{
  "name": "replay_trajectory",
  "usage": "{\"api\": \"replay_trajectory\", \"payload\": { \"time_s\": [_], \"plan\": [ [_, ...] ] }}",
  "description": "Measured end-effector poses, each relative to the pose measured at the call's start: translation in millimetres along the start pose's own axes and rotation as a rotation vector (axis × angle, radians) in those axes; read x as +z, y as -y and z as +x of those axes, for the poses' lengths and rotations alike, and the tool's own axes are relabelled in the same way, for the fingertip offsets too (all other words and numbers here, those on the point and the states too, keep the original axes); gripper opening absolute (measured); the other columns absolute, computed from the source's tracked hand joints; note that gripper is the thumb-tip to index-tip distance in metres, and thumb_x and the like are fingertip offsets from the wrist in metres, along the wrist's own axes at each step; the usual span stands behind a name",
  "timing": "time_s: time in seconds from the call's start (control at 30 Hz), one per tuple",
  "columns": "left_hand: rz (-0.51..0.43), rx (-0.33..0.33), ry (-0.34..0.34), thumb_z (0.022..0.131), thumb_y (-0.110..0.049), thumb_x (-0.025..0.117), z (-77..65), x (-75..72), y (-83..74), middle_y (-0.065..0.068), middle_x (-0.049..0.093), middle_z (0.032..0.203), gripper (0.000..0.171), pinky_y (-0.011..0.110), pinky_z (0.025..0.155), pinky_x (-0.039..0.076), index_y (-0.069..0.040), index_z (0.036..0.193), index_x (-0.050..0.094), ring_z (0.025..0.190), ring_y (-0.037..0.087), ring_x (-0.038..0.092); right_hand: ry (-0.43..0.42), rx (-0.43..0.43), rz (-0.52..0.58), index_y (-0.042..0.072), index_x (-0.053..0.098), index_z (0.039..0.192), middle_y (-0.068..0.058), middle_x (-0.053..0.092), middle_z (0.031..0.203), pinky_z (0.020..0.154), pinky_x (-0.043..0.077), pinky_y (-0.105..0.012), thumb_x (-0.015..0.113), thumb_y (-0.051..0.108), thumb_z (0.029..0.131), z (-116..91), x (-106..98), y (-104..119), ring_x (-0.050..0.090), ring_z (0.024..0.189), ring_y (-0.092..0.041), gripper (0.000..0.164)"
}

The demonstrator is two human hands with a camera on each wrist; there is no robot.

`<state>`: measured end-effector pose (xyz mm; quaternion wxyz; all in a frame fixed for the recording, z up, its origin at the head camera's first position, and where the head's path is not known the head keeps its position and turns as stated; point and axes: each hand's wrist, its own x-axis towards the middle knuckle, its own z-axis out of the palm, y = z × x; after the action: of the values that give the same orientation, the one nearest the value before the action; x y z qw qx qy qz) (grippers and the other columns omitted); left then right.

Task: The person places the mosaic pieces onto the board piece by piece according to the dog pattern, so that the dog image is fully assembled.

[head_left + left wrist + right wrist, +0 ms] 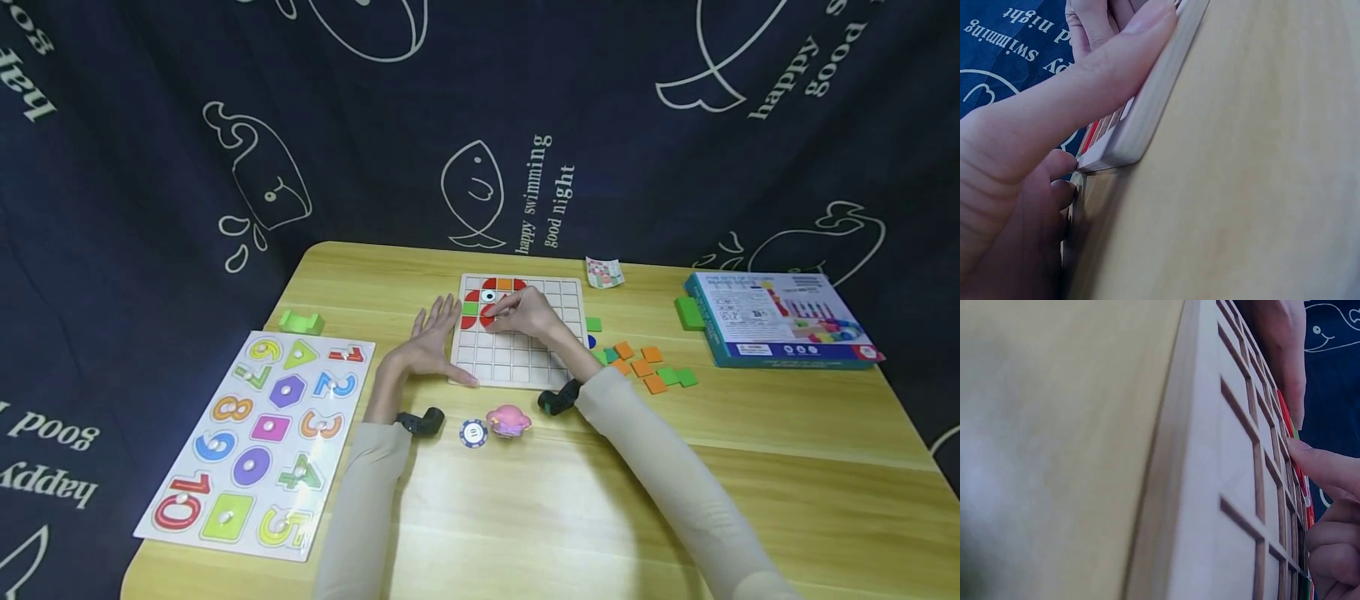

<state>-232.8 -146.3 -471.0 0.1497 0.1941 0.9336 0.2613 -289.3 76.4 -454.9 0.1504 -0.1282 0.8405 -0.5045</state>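
Observation:
A white square grid board (491, 358) lies on the table, with red, orange and green tiles and an eye tile (489, 296) in its upper left cells. My left hand (427, 346) spreads along the board's left side, fingers stretched out. Its thumb (1116, 59) rests on the board's near edge in the left wrist view. My right hand (528, 315) reaches across the board, its fingertips pinching a rounded red tile (486, 320) at the grid. In the right wrist view, the right thumb (1325, 465) is right at the row of red tiles, other fingers curled behind.
Loose orange tiles (642, 367) and green tiles lie right of the board. A pink toy (509, 421) and a poker chip (473, 433) sit in front. A number puzzle board (255, 442) is at left, a boxed toy set (783, 321) at right, a small picture card (604, 272) behind.

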Motion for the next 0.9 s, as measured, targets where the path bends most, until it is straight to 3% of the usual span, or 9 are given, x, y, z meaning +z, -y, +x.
{"api": "replay_trajectory", "payload": {
  "time_s": [0.13, 0.23, 0.33, 0.4, 0.5, 0.7, 0.9],
  "plan": [
    [0.001, -0.005, 0.003, 0.057, -0.068, 0.081, 0.5, -0.1, 0.2, 0.010, -0.016, 0.163, 0.143, 0.052, 0.121, -0.014, -0.012, 0.155, -0.005, 0.150, 0.026, -0.020, -0.010, 0.001, -0.011, 0.003, 0.078, 0.093, -0.015, 0.076, 0.093, 0.058, 0.038, -0.021, 0.087, 0.012, 0.069, -1, 1, 0, 0.042, 0.054, -0.010, 0.027],
    [0.001, -0.006, 0.004, 0.056, -0.069, 0.080, 0.8, -0.1, 0.2, 0.009, -0.016, 0.163, 0.143, 0.052, 0.121, -0.014, -0.012, 0.156, -0.006, 0.150, 0.026, -0.021, 0.000, 0.001, -0.020, 0.005, 0.077, 0.096, -0.011, 0.076, 0.092, 0.052, 0.035, -0.020, 0.086, 0.014, 0.070, -5, -2, -1, 0.037, 0.049, -0.008, 0.028],
    [0.004, -0.005, 0.008, 0.056, -0.070, 0.080, 1.1, 0.0, 0.0, 0.009, -0.016, 0.163, 0.144, 0.052, 0.121, -0.014, -0.013, 0.155, -0.006, 0.150, 0.026, -0.021, 0.022, -0.009, -0.030, 0.007, 0.076, 0.102, -0.006, 0.066, 0.069, 0.045, 0.027, -0.022, 0.084, 0.016, 0.074, -14, -13, -4, 0.026, 0.045, -0.010, 0.031],
    [0.003, -0.006, 0.010, 0.056, -0.069, 0.081, 0.9, 0.0, -0.1, 0.010, -0.017, 0.163, 0.144, 0.052, 0.121, -0.014, -0.013, 0.155, -0.006, 0.150, 0.027, -0.020, 0.026, -0.014, -0.060, 0.010, 0.075, 0.107, 0.000, 0.050, 0.055, 0.044, 0.023, -0.023, 0.082, 0.019, 0.077, -24, -27, -7, 0.022, 0.045, -0.011, 0.032],
    [0.001, -0.004, 0.005, 0.056, -0.067, 0.082, 0.6, 0.0, -0.5, 0.010, -0.017, 0.162, 0.144, 0.052, 0.121, -0.014, -0.013, 0.155, -0.006, 0.150, 0.027, -0.020, -0.017, 0.008, -0.136, 0.012, 0.074, 0.110, 0.003, 0.028, 0.051, 0.043, 0.021, -0.024, 0.079, 0.022, 0.081, -45, -57, -16, 0.023, 0.046, -0.012, 0.032],
    [0.010, -0.004, -0.004, 0.056, -0.068, 0.081, -0.9, 1.0, 0.1, 0.010, -0.017, 0.163, 0.144, 0.052, 0.121, -0.013, -0.013, 0.155, -0.007, 0.150, 0.027, -0.020, -0.093, 0.118, -0.235, 0.011, 0.072, 0.113, 0.003, 0.030, 0.054, 0.041, 0.022, -0.026, 0.074, 0.025, 0.085, -93, -117, -45, 0.026, 0.045, -0.013, 0.032],
    [-0.008, 0.006, -0.003, 0.056, -0.066, 0.082, 0.0, 2.3, -0.6, 0.010, -0.018, 0.162, 0.144, 0.052, 0.121, -0.014, -0.012, 0.155, -0.008, 0.150, 0.027, -0.021, -0.096, 0.213, -0.329, 0.011, 0.070, 0.116, 0.003, 0.034, 0.056, 0.047, 0.025, -0.025, 0.074, 0.029, 0.085, -127, -149, -73, 0.033, 0.050, -0.014, 0.036]
  ]
}}
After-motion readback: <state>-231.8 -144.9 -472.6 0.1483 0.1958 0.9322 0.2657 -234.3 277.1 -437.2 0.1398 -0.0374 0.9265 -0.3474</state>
